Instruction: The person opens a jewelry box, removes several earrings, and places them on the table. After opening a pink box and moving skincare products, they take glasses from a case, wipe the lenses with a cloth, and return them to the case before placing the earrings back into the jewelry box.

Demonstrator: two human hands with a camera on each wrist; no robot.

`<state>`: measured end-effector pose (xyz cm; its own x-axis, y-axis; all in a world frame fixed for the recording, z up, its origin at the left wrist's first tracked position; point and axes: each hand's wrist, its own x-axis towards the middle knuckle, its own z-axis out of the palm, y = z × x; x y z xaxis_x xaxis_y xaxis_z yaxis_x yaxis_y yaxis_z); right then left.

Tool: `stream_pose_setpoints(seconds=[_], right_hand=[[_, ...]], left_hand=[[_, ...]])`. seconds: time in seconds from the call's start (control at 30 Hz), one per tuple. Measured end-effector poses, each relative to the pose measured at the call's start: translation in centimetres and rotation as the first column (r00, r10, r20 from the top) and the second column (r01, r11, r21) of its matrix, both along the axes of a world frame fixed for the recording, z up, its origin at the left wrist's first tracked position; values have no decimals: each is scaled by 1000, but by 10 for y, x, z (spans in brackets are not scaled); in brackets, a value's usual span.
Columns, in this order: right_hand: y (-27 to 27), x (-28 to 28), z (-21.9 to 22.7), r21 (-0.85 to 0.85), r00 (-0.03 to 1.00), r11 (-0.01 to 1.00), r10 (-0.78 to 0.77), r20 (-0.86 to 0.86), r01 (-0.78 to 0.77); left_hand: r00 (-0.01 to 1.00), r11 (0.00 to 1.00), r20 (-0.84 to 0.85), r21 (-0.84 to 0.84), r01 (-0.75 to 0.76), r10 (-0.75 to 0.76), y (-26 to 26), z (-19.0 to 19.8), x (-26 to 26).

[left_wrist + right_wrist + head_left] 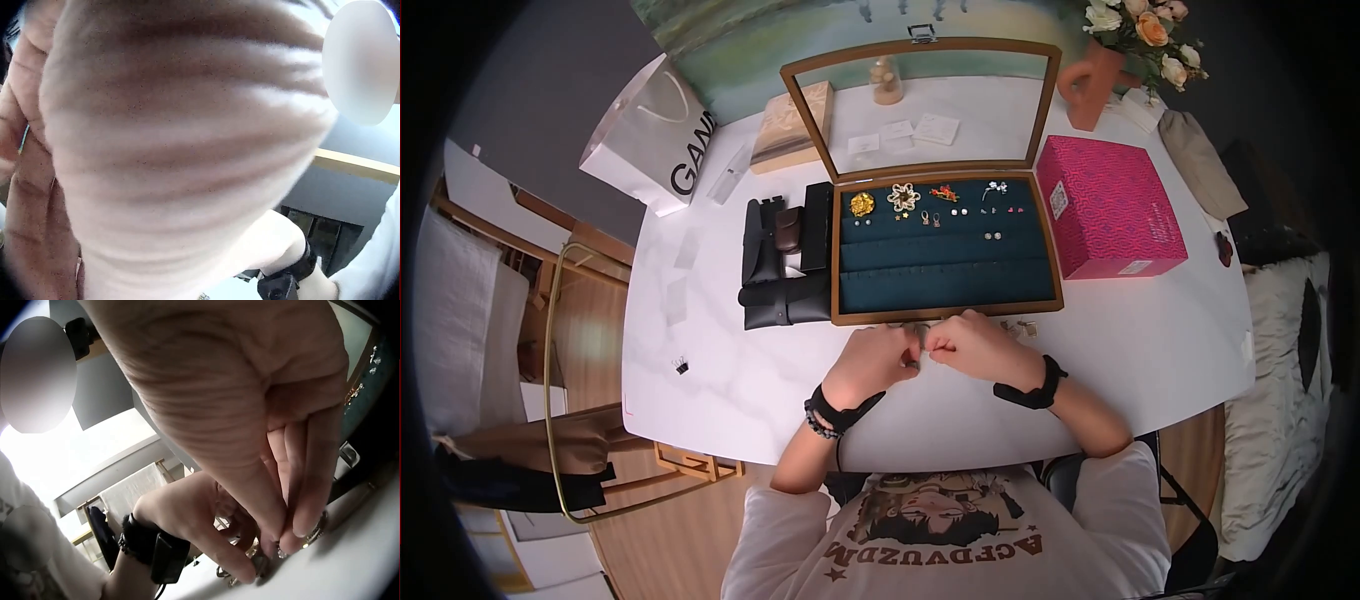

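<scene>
In the head view, my left hand (872, 362) and right hand (988, 348) meet over the table in front of the wooden jewelry box (948, 312). The right wrist view shows my right thumb and fingers pinching a small sparkling piece of jewelry (281, 552). My left fingers curl around small metallic jewelry (253, 550) right beside it; its exact kind I cannot tell. The box lid with its glass pane stands raised. On the dark green lining sit a gold flower brooch (861, 204), a pearly flower brooch (903, 197), a red brooch (944, 193) and several earrings (931, 218).
More small jewelry (1025, 329) lies just right of my right hand. A pink box (1112, 215) stands right of the jewelry box; dark leather cases (785, 303) lie to its left. Farther off are a white paper bag (650, 140), a flower vase (1090, 90) and a binder clip (681, 366).
</scene>
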<state>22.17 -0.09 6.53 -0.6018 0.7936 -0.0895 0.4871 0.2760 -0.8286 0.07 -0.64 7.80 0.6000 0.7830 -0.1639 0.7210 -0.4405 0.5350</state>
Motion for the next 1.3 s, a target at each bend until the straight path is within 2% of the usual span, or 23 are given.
stream_pose_setpoints(seconds=[0.1, 0.17, 0.3, 0.47, 0.6, 0.7, 0.77, 0.8, 0.87, 0.9, 0.97, 1.0, 1.07, 1.13, 1.2, 1.27, 1.3], right_hand=[[-3, -2, -6, 22, 999, 999, 27, 41, -28], [-5, -5, -9, -21, 1000, 1000, -6, -18, 6], [-6, -10, -20, -17, 999, 1000, -23, -39, 22], [-8, -12, -23, 93, 998, 994, -44, -53, 48], [-6, -7, -9, 108, 998, 993, -55, -23, 57], [6, 11, 14, 213, 988, 966, -135, -70, 147], [22, 29, 35, 126, 944, 941, -295, -148, 314], [30, 38, 44, 33, 910, 921, -377, -171, 388], [55, 59, 34, 99, 863, 871, -451, -226, 481], [67, 67, 27, 105, 864, 871, -450, -226, 481], [85, 77, 11, 330, 828, 766, -550, -108, 552], [88, 78, 1, 334, 828, 764, -550, -109, 552], [94, 79, -16, 446, 819, 709, -563, -109, 546], [95, 79, -26, 431, 823, 723, -560, -90, 539], [96, 81, -31, 409, 825, 738, -561, -70, 536], [97, 81, -31, 438, 839, 755, -544, 4, 488], [96, 81, -32, 436, 839, 756, -544, 6, 488]], left_hand=[[998, 999, -42, -10, -40, 40, -5, -2, -1], [996, 998, -78, 34, -44, 47, -7, -3, -2], [994, 999, -94, 19, -51, 52, -7, 0, -3], [993, 993, -52, 50, -104, 107, -9, 2, -3], [993, 993, -57, 66, -97, 101, -11, 8, -4], [995, 984, -32, 150, -93, 99, -11, 16, -2], [984, 973, 102, 162, -163, 148, -7, 19, 0], [984, 973, 105, 167, -162, 146, -3, 22, 2], [986, 962, 120, 235, -139, 113, 9, 29, 7], [983, 963, 145, 228, -142, 110, 17, 32, 13], [981, 964, 159, 222, -145, 111, 34, 35, 28], [979, 966, 170, 212, -146, 110, 43, 36, 36], [971, 973, 210, 171, -154, 116, 63, 29, 55], [967, 949, 233, 271, -162, 99, 78, 24, 73], [975, 949, 202, 279, -145, 90, 88, 23, 93], [979, 900, 196, 413, -138, 60, 101, 8, 109], [985, 908, 162, 400, -127, 66, 109, 2, 116]])
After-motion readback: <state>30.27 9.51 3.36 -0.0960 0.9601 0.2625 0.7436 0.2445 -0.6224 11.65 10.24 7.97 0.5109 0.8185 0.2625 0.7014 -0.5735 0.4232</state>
